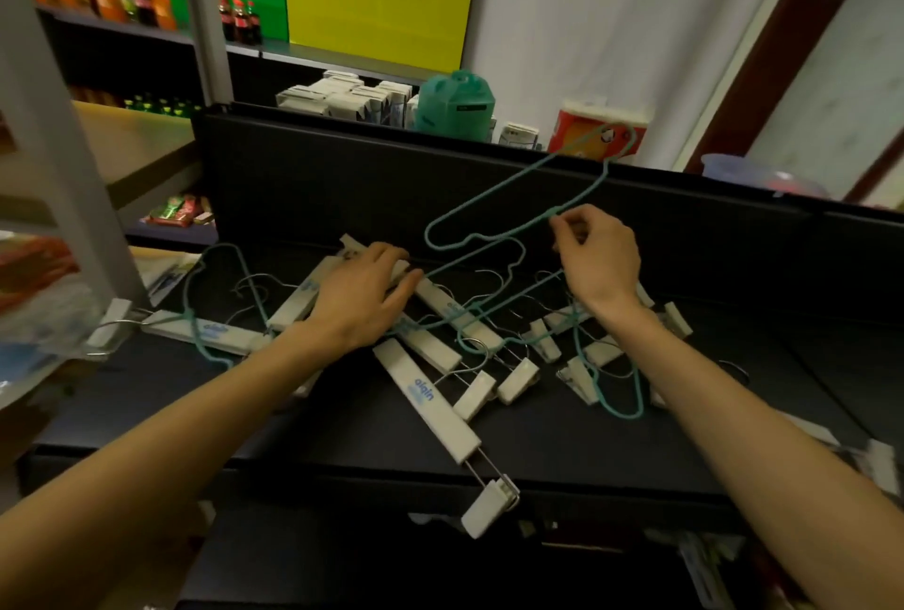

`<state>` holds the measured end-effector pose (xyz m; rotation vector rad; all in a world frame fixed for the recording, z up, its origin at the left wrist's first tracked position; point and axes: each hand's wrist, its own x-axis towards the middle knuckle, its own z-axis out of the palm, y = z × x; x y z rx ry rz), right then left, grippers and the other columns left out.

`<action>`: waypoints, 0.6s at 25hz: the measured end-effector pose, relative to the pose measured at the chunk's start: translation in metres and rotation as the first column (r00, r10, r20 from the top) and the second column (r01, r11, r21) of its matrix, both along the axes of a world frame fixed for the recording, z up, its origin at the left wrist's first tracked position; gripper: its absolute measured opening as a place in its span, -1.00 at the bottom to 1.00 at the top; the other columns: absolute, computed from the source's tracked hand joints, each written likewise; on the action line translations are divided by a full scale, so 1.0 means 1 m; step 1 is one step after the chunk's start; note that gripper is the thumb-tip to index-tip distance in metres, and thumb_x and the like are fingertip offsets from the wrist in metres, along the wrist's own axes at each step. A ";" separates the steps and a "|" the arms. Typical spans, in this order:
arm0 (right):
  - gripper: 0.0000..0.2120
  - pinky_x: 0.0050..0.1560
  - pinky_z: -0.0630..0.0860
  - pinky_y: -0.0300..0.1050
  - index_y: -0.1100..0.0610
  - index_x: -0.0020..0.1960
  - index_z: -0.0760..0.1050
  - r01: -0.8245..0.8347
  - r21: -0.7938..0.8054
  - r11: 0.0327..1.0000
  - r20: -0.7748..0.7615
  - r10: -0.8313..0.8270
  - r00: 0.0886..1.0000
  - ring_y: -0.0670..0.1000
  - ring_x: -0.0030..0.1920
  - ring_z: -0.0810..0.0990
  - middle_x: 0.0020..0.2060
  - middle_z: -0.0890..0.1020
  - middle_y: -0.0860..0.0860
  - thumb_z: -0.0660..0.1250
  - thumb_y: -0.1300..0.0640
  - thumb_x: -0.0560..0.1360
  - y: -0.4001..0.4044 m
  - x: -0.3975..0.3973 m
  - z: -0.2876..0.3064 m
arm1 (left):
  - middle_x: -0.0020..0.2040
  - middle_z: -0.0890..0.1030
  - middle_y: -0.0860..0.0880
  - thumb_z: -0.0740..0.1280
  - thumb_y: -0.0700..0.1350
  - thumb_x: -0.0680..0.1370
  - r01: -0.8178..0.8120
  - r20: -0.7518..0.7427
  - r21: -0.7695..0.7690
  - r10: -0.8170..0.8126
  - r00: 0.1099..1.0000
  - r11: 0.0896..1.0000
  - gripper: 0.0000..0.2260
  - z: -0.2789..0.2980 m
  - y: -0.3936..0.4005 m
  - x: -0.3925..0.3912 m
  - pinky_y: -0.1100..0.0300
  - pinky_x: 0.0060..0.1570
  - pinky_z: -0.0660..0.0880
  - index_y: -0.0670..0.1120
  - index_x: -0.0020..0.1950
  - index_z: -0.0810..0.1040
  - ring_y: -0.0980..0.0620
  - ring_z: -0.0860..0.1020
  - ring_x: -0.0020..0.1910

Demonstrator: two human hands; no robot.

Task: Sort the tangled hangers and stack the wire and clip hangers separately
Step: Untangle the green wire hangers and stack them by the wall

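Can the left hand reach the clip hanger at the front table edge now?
Probably yes. The left hand presses on the pile, and the front clip hanger lies uncovered near it, nothing above.

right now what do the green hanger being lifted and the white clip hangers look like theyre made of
Green hanger: thin wire, probably metal under a matte teal coating; it keeps its bent outline where the right hand pinches it. White clip hangers: flat white bars and clips, apparently plastic, with printed blue lettering, joined by bare shiny metal rods.
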<state>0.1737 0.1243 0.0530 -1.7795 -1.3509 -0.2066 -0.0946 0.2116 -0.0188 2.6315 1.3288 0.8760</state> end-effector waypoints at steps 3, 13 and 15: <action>-0.80 -0.15 0.62 -0.05 0.07 0.04 0.62 0.044 -0.002 0.999 -0.125 -0.044 0.991 -0.14 -0.26 0.62 -0.28 0.63 -0.12 0.29 -0.01 0.64 -0.015 0.006 -0.009 | 0.36 0.50 0.00 0.19 0.37 0.55 0.064 -0.132 0.005 -0.063 0.989 0.998 -0.38 0.009 -0.002 0.004 0.07 0.11 0.49 0.00 0.45 0.41 -0.01 0.56 0.19; -0.80 -0.05 0.62 -0.04 0.05 0.06 0.52 -0.100 -0.075 0.992 -0.320 0.071 0.945 -0.10 -0.16 0.66 -0.18 0.67 -0.04 0.17 -0.01 0.68 -0.044 -0.019 -0.060 | 0.04 0.54 0.12 0.44 0.26 0.41 0.177 -0.087 -0.127 -0.189 0.978 0.976 -0.35 0.016 0.001 0.001 0.17 -0.11 0.55 0.06 0.43 0.40 0.17 0.53 -0.07; -0.80 -0.04 0.64 0.03 0.04 0.05 0.51 -0.081 -0.081 0.993 -0.312 0.052 0.949 -0.08 -0.17 0.66 -0.19 0.67 -0.05 0.16 -0.02 0.68 -0.043 -0.027 -0.065 | -0.01 0.52 0.16 0.43 0.29 0.39 0.165 -0.103 -0.081 -0.173 0.979 0.983 -0.36 0.017 0.004 -0.005 0.25 -0.21 0.48 0.09 0.41 0.42 0.19 0.51 -0.13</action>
